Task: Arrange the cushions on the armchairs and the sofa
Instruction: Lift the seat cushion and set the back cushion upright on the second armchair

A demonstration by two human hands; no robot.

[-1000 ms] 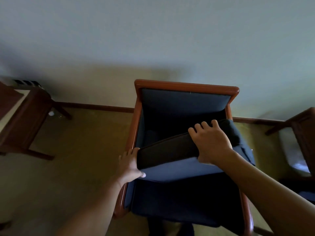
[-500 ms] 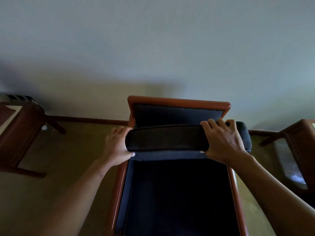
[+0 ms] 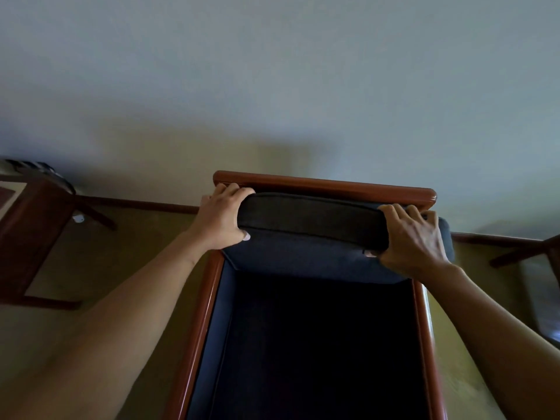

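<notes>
A dark blue cushion [image 3: 309, 225] stands upright against the back of an armchair with a reddish wooden frame [image 3: 327, 184]. My left hand [image 3: 222, 218] grips the cushion's top left corner, fingers over the top edge. My right hand [image 3: 413, 237] grips its top right end. The cushion's top edge lies just below the chair's wooden top rail. Below it, the dark seat [image 3: 318, 344] of the armchair is in shadow.
A dark wooden table [image 3: 30, 234] stands on the left, another wooden piece of furniture [image 3: 542, 268] at the right edge. A pale wall rises behind the armchair, with a brown skirting board [image 3: 145, 204] along the olive floor.
Both hands have lifted the cushion from a tilted position over the seat and pushed it up against the chair back. My view has come closer to the armchair.
</notes>
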